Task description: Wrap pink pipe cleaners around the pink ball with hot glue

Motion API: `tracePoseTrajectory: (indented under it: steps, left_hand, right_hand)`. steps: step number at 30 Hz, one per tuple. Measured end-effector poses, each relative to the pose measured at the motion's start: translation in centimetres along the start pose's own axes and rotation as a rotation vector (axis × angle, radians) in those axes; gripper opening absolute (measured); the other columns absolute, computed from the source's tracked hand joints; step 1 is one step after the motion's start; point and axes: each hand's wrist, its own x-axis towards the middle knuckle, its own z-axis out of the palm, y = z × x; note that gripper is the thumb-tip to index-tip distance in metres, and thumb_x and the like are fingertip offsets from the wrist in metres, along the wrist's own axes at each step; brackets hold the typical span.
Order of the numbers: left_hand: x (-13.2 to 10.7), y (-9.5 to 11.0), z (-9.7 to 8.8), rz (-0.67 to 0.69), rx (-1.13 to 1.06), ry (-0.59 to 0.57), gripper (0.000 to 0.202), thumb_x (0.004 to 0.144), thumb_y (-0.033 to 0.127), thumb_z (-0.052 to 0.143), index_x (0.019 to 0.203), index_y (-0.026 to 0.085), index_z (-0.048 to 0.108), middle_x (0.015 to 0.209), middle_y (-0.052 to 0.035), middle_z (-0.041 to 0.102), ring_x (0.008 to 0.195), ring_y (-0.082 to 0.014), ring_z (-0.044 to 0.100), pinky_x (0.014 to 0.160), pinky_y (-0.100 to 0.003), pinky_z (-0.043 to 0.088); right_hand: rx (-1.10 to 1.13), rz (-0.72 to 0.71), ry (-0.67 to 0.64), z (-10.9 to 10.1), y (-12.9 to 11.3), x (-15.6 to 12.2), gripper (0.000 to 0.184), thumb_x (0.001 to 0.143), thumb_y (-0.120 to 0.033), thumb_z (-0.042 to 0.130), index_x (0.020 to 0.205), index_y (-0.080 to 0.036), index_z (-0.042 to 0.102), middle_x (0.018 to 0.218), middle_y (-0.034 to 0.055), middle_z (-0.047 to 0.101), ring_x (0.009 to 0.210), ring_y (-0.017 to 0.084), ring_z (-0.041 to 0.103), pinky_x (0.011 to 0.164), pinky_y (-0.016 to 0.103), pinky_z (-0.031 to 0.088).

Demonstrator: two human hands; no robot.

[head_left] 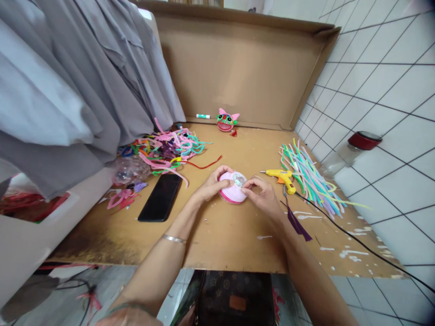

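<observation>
Toward the bench's (224,246) left edge, a black phone (160,198) lies on the front-edge side of tangled pipe cleaners (180,142). Midway between the side edges, the person's left hand (215,184) grips a pink coiled piece (231,194); the right hand (259,192) pinches its right side. A yellow glue gun (283,176) lies beside straight pipe cleaners (312,181) near the right edge.
</observation>
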Motion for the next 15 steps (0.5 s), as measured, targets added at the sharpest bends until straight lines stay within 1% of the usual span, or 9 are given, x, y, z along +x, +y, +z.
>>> tracePoseTrajectory:
  steps: [2, 5, 7, 9, 12, 15]
  left_hand:
    - [0.0, -0.1, -0.1, 0.005, -0.002, -0.01, 0.04, 0.062, 0.028, 0.073, 0.097, 0.019, 0.055, 0.108, -0.0037, 0.063, 0.093, -0.0167, 0.058, 0.083, -0.027, 0.043]
    - [0.1, -0.3, -0.3, 0.021, 0.008, -0.026, 0.039, 0.063, 0.028, 0.073, 0.097, 0.018, 0.055, 0.106, -0.0032, 0.062, 0.092, -0.016, 0.057, 0.083, -0.026, 0.043]
    - [0.1, -0.4, -0.4, 0.026, 0.014, -0.033, 0.04, 0.063, 0.029, 0.073, 0.097, 0.018, 0.056, 0.106, -0.0031, 0.062, 0.092, -0.0161, 0.057, 0.083, -0.026, 0.043]
    - [0.1, -0.5, -0.4, 0.026, 0.021, -0.035, 0.04, 0.063, 0.03, 0.073, 0.098, 0.018, 0.056, 0.107, -0.0035, 0.062, 0.093, -0.0167, 0.057, 0.083, -0.027, 0.043]
    - [0.1, -0.5, -0.3, 0.026, 0.03, -0.03, 0.041, 0.063, 0.031, 0.072, 0.099, 0.019, 0.056, 0.112, -0.0047, 0.061, 0.096, -0.0179, 0.057, 0.084, -0.027, 0.043]
    - [0.1, -0.3, -0.1, 0.028, 0.058, -0.021, 0.041, 0.064, 0.032, 0.071, 0.099, 0.019, 0.057, 0.118, -0.0059, 0.06, 0.1, -0.0198, 0.057, 0.086, -0.029, 0.044]
  right_hand:
    - [-0.02, 0.018, 0.04, 0.0, 0.3, 0.1, 0.016, 0.082, -0.036, 0.07, 0.087, -0.021, 0.066, 0.086, 0.0028, 0.064, 0.083, 0.019, 0.061, 0.078, 0.033, 0.05]
    - [-0.031, 0.051, 0.077, 0.0, 0.7, 0.3, 0.035, 0.076, -0.041, 0.076, 0.103, -0.022, 0.067, 0.103, 0.0059, 0.064, 0.097, 0.022, 0.061, 0.088, 0.039, 0.051]
    - [0.0, 0.085, 0.066, -0.1, 0.8, 0.4, 0.048, 0.074, -0.043, 0.078, 0.116, -0.023, 0.066, 0.114, 0.008, 0.063, 0.106, 0.024, 0.06, 0.094, 0.042, 0.05]
    - [0.044, 0.11, 0.03, -0.1, 1.0, 0.4, 0.055, 0.075, -0.044, 0.078, 0.124, -0.025, 0.063, 0.123, 0.0091, 0.062, 0.113, 0.025, 0.059, 0.1, 0.045, 0.048]
    - [0.106, 0.112, -0.041, -0.1, 1.1, 0.5, 0.057, 0.077, -0.045, 0.076, 0.129, -0.026, 0.062, 0.129, 0.0095, 0.061, 0.119, 0.026, 0.058, 0.103, 0.046, 0.047]
    - [0.143, 0.094, -0.091, -0.1, 1.3, 0.5, 0.054, 0.08, -0.045, 0.073, 0.13, -0.027, 0.062, 0.129, 0.0097, 0.062, 0.117, 0.025, 0.06, 0.102, 0.045, 0.049]
